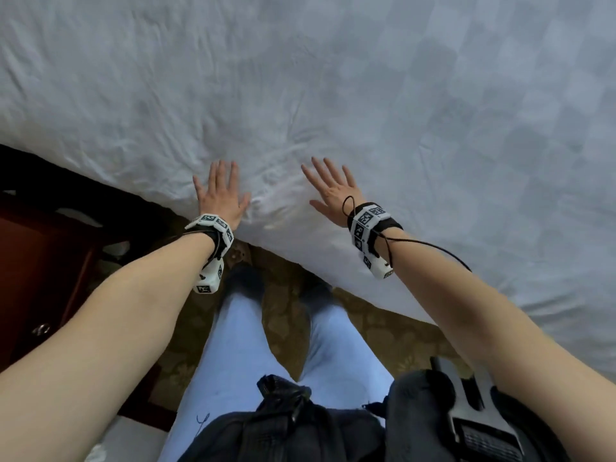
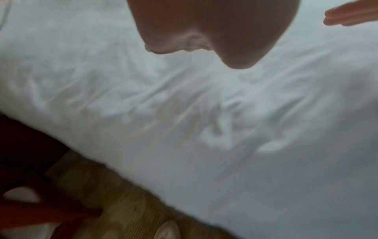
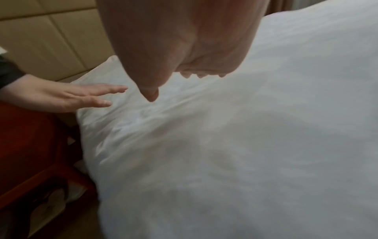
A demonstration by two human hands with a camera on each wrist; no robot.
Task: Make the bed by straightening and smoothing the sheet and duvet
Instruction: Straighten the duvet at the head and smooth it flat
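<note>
**Q:** Duvet [image 1: 333, 95], head view: where does it lie, and what are the hands doing?

**A:** White cloth covers the whole bed and drapes over the near edge, where creases gather. The left hand [image 1: 221, 198] lies flat on the cloth at that edge, fingers straight and together. The right hand [image 1: 333, 191] is spread over it just beside, fingers splayed; neither grasps anything. Whether the top layer is duvet or sheet cannot be told. A dark red bedside cabinet [image 1: 43, 271] stands at the left, and patterned carpet [image 1: 366, 331] shows below.

**Q:** Left wrist view?

**A:** Blurred. The palm fills the upper centre above wrinkled cloth at the bed's near edge; the right hand's fingertips [image 2: 335, 17] enter at the top right corner, straight.

**Q:** Right wrist view?

**A:** The left hand reaches in from the left, fingers extended over the cloth near the bed's corner, below a padded headboard [image 3: 40, 40]. The right palm hangs above the cloth; contact cannot be confirmed.

**Q:** Step and next move?

**A:** Judged as smoothing the near edge. The next move likely calls for flat palms sweeping apart along the edge, pressing the creases between them outward.
</note>
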